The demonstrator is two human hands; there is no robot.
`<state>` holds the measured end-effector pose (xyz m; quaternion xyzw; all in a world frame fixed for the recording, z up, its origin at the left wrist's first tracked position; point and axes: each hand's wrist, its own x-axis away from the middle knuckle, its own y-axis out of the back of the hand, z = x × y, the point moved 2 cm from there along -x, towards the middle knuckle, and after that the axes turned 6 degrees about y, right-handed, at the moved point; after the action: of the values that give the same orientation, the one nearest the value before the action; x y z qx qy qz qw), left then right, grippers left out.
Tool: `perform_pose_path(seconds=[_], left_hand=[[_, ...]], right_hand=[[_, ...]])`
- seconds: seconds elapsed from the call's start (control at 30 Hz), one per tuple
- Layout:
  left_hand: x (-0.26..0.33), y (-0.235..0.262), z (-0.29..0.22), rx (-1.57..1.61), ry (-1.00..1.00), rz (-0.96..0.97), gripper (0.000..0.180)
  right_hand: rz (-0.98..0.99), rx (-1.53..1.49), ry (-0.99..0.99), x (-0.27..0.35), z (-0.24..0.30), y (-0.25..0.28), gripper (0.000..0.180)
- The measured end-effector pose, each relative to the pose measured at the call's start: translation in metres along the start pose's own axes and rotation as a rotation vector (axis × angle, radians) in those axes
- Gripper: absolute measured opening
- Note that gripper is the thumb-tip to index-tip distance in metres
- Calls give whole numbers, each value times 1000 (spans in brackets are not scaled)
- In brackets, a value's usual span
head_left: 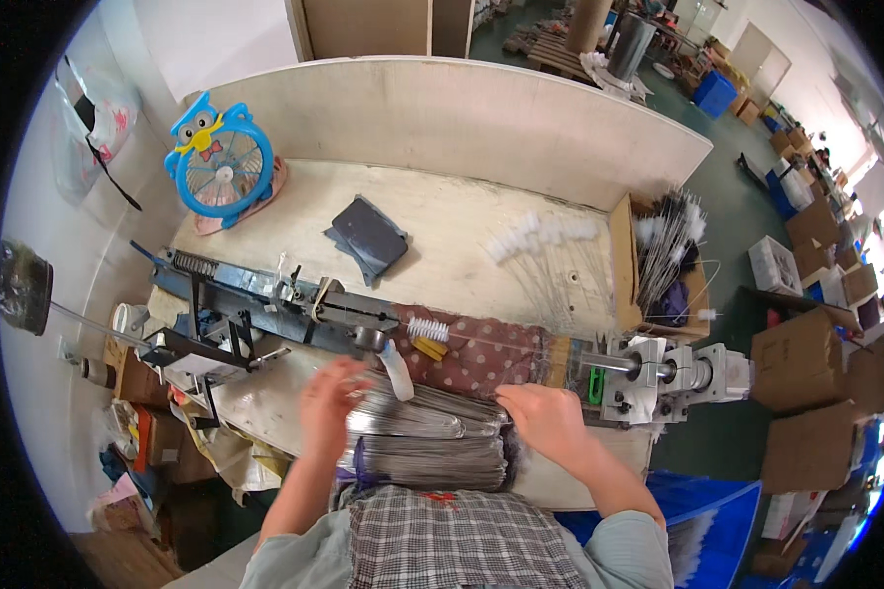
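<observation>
My right hand (545, 417) is closed in a pinch at the right end of a bundle of thin metal wires (413, 417); what its fingertips hold is too small to make out. Blurred by motion, my left hand (332, 401) hovers at the bundle's left end, its fingers bent. Beyond the hands, a white-bristled brush (428, 330) lies with its wire stem stretching right over a brown polka-dot cloth (481, 355). A white tube-like piece (396, 371) sits between the brush and the wires. Another wire bundle (427, 461) lies nearest to me.
A long dark metal fixture (265, 304) runs along the left, and a silver clamping machine (648, 378) stands at the right. Behind are a blue fan (224, 172), a dark pouch (368, 239), several white brushes (545, 236) and a carton (621, 265) of wire brushes.
</observation>
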<state>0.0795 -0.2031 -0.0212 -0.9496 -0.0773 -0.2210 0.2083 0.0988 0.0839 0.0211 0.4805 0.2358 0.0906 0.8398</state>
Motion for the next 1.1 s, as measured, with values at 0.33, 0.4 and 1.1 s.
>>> perform_pose_path(seconds=[0.33,0.4,1.1], left_hand=[[-17,321,-30,493,-352,-889,34],[-16,343,-37,475,-337,-909,36],[3,-89,32,-204,-19,-23,24]], right_hand=[[194,77,-103,25,-7,-6,17],[252,129,-132,27,-8,-3,19],[380,162,-119,34,3,2,35]])
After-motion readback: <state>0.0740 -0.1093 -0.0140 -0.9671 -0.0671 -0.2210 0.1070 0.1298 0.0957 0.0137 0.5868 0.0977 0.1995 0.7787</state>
